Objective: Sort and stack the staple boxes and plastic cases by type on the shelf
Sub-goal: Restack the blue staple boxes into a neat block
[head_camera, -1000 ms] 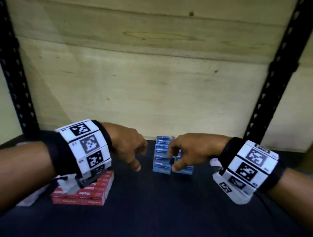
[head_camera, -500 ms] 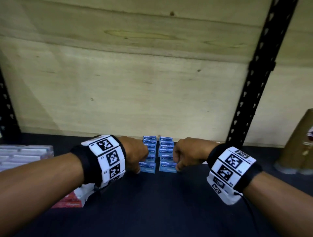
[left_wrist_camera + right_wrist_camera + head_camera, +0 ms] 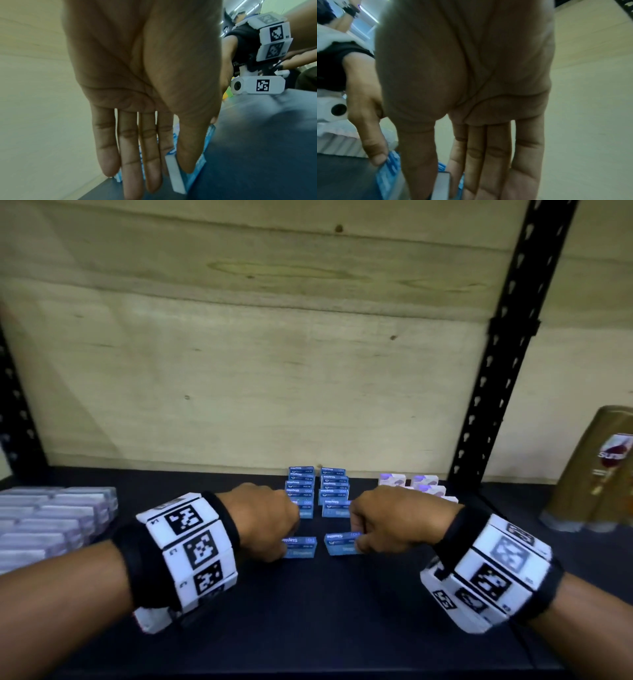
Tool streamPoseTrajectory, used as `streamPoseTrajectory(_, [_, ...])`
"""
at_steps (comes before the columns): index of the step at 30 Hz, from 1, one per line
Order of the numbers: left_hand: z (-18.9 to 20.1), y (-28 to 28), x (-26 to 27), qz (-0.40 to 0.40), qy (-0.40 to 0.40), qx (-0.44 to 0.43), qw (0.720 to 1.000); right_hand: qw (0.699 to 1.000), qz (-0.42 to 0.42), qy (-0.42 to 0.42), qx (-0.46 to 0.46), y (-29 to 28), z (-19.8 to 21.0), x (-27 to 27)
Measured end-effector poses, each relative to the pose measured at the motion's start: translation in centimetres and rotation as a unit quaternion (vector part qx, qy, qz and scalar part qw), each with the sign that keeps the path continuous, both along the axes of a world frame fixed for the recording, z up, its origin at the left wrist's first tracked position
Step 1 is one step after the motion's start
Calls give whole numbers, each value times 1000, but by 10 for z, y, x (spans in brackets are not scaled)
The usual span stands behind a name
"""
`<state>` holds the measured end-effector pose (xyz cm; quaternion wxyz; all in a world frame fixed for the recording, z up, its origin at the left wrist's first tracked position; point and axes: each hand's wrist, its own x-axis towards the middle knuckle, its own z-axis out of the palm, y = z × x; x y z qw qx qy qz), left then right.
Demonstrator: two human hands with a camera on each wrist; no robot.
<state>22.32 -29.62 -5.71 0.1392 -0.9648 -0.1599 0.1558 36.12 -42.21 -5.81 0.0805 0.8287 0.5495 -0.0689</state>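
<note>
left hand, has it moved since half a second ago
Yes. The left hand has come toward the person, away from the blue stacks by the back wall, pulling one blue box with it.

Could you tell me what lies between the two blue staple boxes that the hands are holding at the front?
Nothing: in the head view, only bare dark shelf separates the left box from the right box.
</note>
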Motion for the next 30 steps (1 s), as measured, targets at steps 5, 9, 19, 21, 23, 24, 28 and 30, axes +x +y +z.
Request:
streamPoseTrajectory(5, [-18, -13, -35, -22, -62, 1, 998, 998, -5, -10, 60, -35, -10, -27])
streamPoseTrajectory(9, [-37, -17, -57, -1, -147, -39, 988, 992, -44, 46, 113, -46, -26, -37])
streamPoseTrajectory(19, [-80, -22, -87, 46, -330, -192, 923, 934, -58, 214, 280, -61, -70, -37])
streamPoseTrajectory(21, [-87, -23, -88, 46, -353, -214, 910, 916, -39, 262, 303, -63, -76, -36])
streamPoseTrajectory(23, [-94, -24, -88, 51, -377, -228, 896, 899, -31, 293, 324, -64, -82, -33])
streamPoseTrajectory(24, [-97, -25, -87, 54, -389, -237, 889, 892, -28, 305, 334, -64, -84, -32])
streamPoseTrajectory(28, [-108, -23, -88, 38, -431, -267, 861, 864, -21, 353, 359, -65, -91, -29])
streamPoseTrajectory(30, [-111, -20, -91, 35, -447, -280, 849, 856, -20, 362, 369, -66, -94, -29])
